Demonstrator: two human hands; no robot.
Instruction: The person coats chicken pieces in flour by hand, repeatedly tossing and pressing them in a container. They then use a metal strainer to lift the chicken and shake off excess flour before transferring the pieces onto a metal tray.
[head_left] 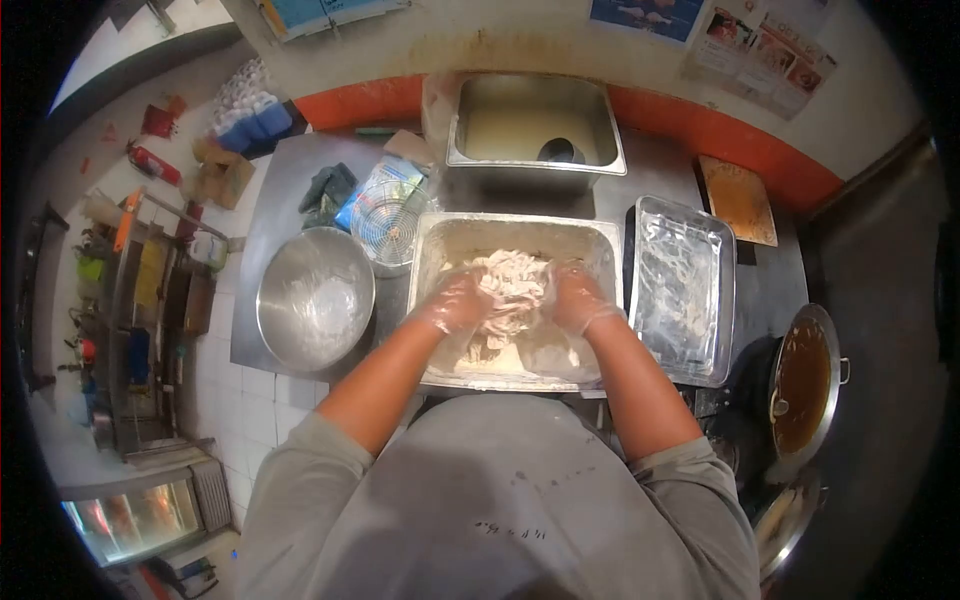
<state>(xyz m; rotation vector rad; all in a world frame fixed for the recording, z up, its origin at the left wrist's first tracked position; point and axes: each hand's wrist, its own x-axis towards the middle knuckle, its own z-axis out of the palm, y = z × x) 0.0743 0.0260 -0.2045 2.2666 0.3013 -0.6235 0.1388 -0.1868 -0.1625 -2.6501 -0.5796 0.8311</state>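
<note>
A deep steel pan [423, 262] dusted with flour stands in front of me, and both my hands are inside it. Between them is a heap of pale, flour-coated strips [512, 290] that look like raw meat; I cannot make out the exact kind. My left hand [458, 301], in a clear plastic glove, curls against the heap's left side. On the opposite side my right hand [578, 297], gloved the same way, closes on the heap's edge. The strips partly cover the fingertips of both hands. Loose flour [492, 358] lies on the pan's near floor.
Left of the pan are a steel bowl [316, 300] and a wire strainer [388, 225]. Behind it stands a pan of cloudy liquid [500, 122] holding a dark cup [561, 151]. A floury tray [684, 290] lies right, beyond it a wok of brown oil [803, 375].
</note>
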